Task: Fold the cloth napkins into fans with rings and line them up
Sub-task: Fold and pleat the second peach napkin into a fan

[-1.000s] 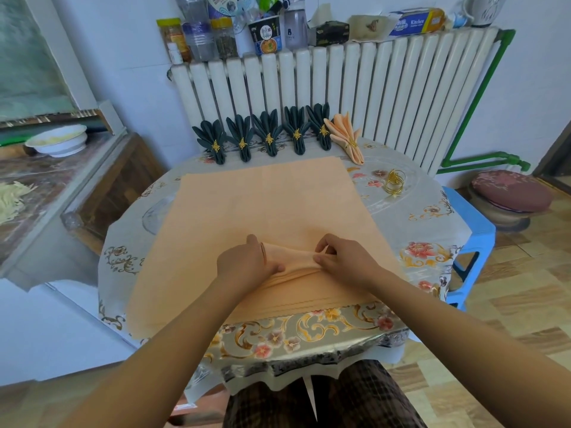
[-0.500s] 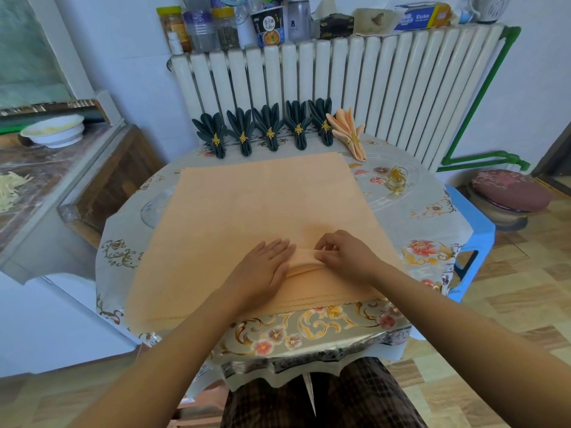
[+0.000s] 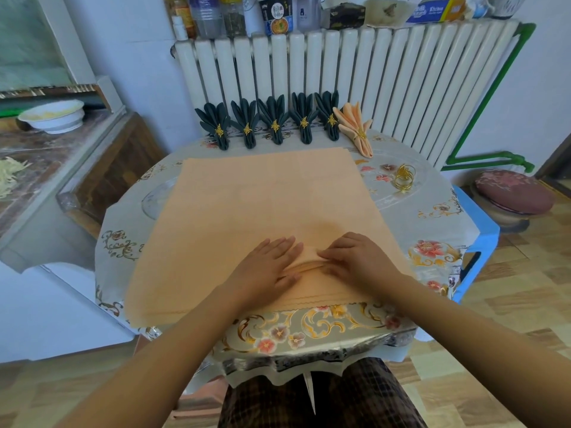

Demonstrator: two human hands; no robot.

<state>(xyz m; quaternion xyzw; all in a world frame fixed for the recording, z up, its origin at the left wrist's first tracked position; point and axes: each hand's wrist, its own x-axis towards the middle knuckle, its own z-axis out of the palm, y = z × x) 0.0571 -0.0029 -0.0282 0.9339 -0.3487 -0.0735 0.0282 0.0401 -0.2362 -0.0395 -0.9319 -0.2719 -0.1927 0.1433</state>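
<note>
Six finished fans stand in a row at the counter's (image 3: 432, 217) far edge against the radiator (image 3: 355, 72): five dark green fans (image 3: 275, 123) and one peach fan (image 3: 355, 126), likely parked there to keep the work area free. Spare gold rings (image 3: 404, 178) wait near the right edge. Peach napkin (image 3: 262, 205) lies flat, near edge pleated. Left hand (image 3: 265, 268) presses the pleats flat, fingers straight, grasping nothing (a hold-down). Right hand (image 3: 358, 257) rests fingertips on the fold ridge, fingers slightly bent; whether it pinches, cannot tell.
</note>
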